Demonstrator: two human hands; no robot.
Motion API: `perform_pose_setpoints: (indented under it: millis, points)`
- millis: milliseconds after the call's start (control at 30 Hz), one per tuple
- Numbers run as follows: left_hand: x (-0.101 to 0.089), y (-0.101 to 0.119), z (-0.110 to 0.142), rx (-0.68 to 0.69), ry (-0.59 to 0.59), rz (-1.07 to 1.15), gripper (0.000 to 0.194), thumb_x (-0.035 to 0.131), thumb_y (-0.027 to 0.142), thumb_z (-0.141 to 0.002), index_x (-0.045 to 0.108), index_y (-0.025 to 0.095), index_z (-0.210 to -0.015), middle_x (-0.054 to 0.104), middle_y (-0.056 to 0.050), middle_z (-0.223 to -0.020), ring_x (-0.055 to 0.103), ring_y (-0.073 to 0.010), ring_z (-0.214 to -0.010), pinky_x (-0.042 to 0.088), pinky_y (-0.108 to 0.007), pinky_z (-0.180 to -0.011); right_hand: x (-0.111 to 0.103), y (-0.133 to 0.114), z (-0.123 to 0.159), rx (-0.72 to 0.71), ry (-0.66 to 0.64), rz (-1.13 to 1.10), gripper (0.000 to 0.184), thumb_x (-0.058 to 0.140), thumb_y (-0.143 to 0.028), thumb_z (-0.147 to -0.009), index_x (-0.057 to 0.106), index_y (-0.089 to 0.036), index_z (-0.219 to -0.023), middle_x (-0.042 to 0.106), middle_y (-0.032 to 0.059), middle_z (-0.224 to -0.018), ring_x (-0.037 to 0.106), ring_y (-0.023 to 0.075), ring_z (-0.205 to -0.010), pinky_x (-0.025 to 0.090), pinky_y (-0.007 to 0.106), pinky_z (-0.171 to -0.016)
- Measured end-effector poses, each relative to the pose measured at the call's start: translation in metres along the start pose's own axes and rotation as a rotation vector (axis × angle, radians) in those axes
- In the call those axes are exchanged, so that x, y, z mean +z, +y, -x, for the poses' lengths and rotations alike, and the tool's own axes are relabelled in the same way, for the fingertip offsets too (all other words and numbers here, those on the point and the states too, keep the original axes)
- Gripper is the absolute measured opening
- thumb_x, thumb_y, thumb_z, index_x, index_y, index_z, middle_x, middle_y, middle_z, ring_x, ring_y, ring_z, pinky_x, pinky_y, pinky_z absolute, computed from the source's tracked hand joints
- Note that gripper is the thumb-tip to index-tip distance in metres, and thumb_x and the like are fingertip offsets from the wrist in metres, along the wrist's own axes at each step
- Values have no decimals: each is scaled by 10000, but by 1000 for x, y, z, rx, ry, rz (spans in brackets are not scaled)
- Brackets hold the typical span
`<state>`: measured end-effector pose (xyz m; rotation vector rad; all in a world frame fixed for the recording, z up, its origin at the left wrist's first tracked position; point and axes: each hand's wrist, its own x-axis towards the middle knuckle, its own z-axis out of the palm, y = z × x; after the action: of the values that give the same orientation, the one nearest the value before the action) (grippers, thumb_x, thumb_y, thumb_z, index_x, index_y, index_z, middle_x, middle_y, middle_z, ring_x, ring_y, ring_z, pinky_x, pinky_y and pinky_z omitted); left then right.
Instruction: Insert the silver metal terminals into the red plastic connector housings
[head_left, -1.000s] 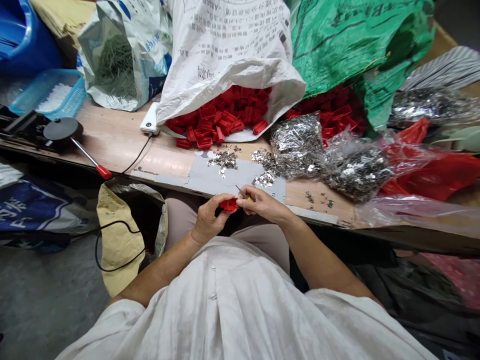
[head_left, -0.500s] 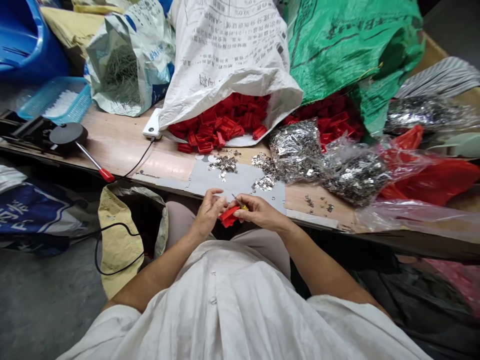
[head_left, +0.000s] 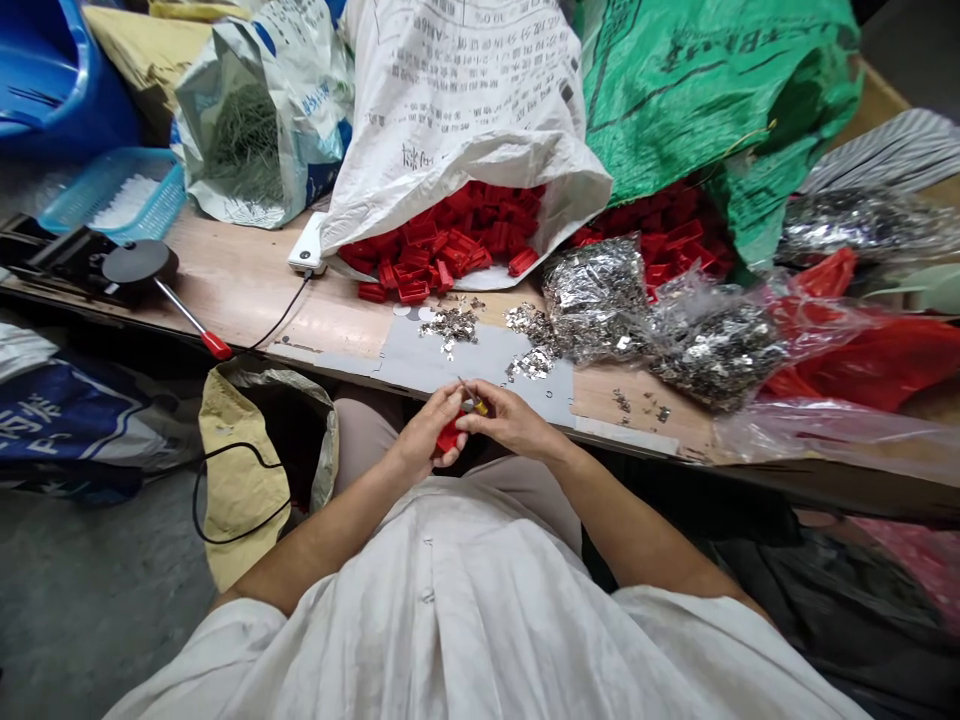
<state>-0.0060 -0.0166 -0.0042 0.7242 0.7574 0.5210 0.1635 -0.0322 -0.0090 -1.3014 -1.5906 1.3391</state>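
Note:
My left hand (head_left: 426, 432) is closed round a red plastic part (head_left: 449, 436), held low in front of the table edge. My right hand (head_left: 511, 420) pinches a small yellow-handled tool (head_left: 480, 407) with a thin metal tip; its exact kind is too small to tell. Both hands meet at the fingertips, with the tool's tip close to my left thumb. Fingers cover much of the red part. Just beyond lie small piles of shiny metal pieces (head_left: 451, 324) on a grey sheet (head_left: 420, 362).
A white sack (head_left: 457, 90) and a green sack (head_left: 705, 90) spill red plastic parts (head_left: 450, 240). Clear bags of metal pieces (head_left: 596, 300) lie at right. At left are a red-tipped lever (head_left: 214, 345), a power strip (head_left: 306, 245) and an open yellow sack (head_left: 238, 480) below the table edge.
My left hand has turned and wrapped further round the red part, which shows less now. My right hand with the tool has shifted slightly up and left.

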Motion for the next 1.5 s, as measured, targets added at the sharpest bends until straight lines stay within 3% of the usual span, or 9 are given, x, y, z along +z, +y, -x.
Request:
perform_pose_setpoints:
  millis: [67,167,333,533,800,1267,1500]
  points:
    - [-1,4,-1,19,43,135,460,528,545,-874,483,217,-1194,548,42,-579,389,-51,-316,231,-144,-327,-4,-6,3,-8,90,126,272,486,-441,-925,591,-202,-1002,625,30,-945,566,142,-812,438,261,-733]
    - [-2,7,-3,-8,119,259,370,477,504,-907,542,148,-984,545,14,-554,373,-57,-297,221,-163,-317,-7,-14,10,-7,89,305,334,332,-387,-989,596,-201,-902,614,25,-822,555,142,-759,409,264,-725]
    - [6,6,-4,-34,187,301,334,353,389,-962,528,132,-840,545,-9,-550,398,-72,-295,210,-173,-302,1,-22,14,28,3,451,287,351,-337,-982,554,-211,-824,616,10,-745,544,134,-674,368,249,-656]
    - [11,5,0,-1,239,236,296,439,401,-922,477,156,-760,559,-4,-581,410,-68,-302,216,-174,-309,4,-25,11,85,-30,497,297,348,-336,-982,529,-216,-779,590,-11,-671,526,127,-624,345,243,-634]
    - [12,5,-2,-5,208,247,324,463,431,-906,478,153,-741,551,0,-584,401,-60,-306,218,-182,-313,3,-25,12,69,-29,531,302,333,-343,-986,517,-220,-780,587,-1,-670,524,134,-614,350,242,-626]
    - [16,8,-1,-40,239,271,286,462,413,-908,461,159,-777,547,6,-569,405,-62,-309,207,-179,-330,3,-30,8,113,-32,799,295,341,-342,-989,584,-215,-879,639,34,-741,555,157,-657,318,249,-616]
    - [17,7,1,19,243,242,285,495,446,-885,443,180,-799,551,23,-571,405,-62,-307,217,-181,-340,5,-34,7,120,-39,829,306,321,-340,-999,584,-216,-904,659,43,-763,576,163,-674,317,252,-610]
